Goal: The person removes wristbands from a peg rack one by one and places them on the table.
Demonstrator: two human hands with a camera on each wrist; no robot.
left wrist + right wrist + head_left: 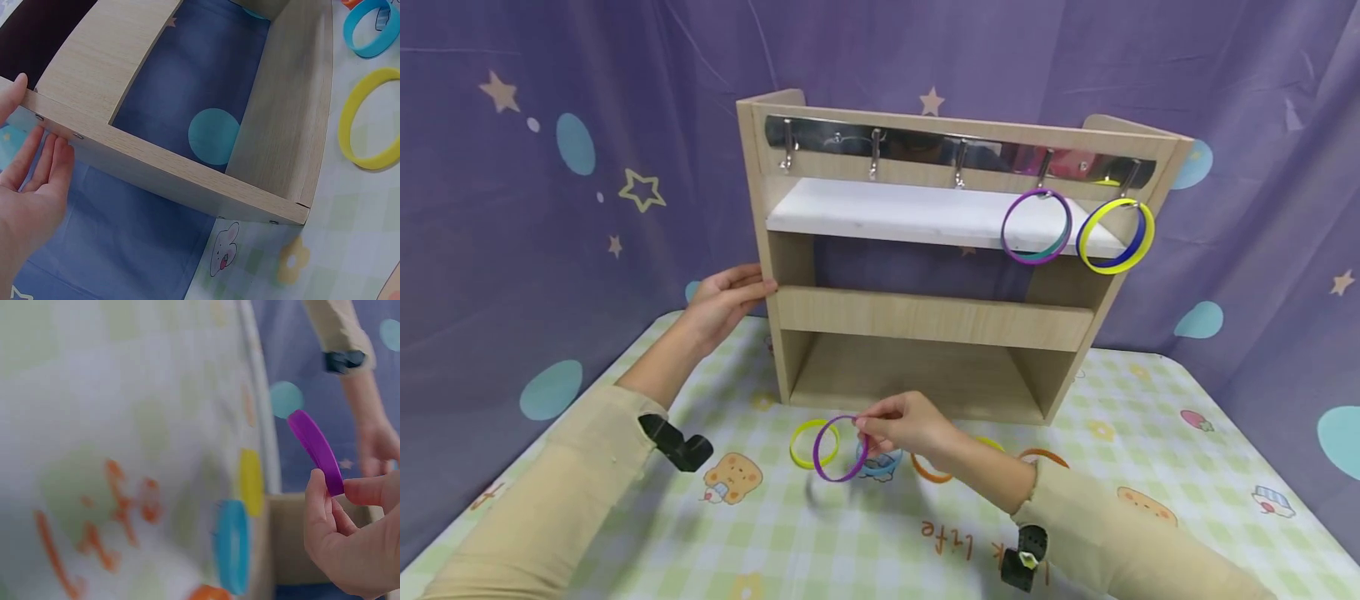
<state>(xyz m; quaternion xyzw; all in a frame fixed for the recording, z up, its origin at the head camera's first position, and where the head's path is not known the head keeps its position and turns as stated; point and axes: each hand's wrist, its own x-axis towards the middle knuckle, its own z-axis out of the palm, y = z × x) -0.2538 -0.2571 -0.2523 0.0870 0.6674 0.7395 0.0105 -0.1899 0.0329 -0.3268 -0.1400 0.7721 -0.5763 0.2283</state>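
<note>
My right hand pinches a thin purple wristband between thumb and fingers, holding it above the tablecloth in front of a wooden shelf. In the right wrist view the purple wristband appears nearly edge-on. Just behind it in the head view is a yellow wristband, and a blue wristband lies partly behind my right fingers. At the shelf's left side, my left hand holds the panel, thumb at the front edge and fingers against the outer face, as the left wrist view shows.
A metal strip with several hooks crosses the shelf top. Purple and teal wristbands hang on one right-hand hook; yellow and dark blue wristbands hang on the rightmost. Orange wristbands and another yellow one lie near my right forearm.
</note>
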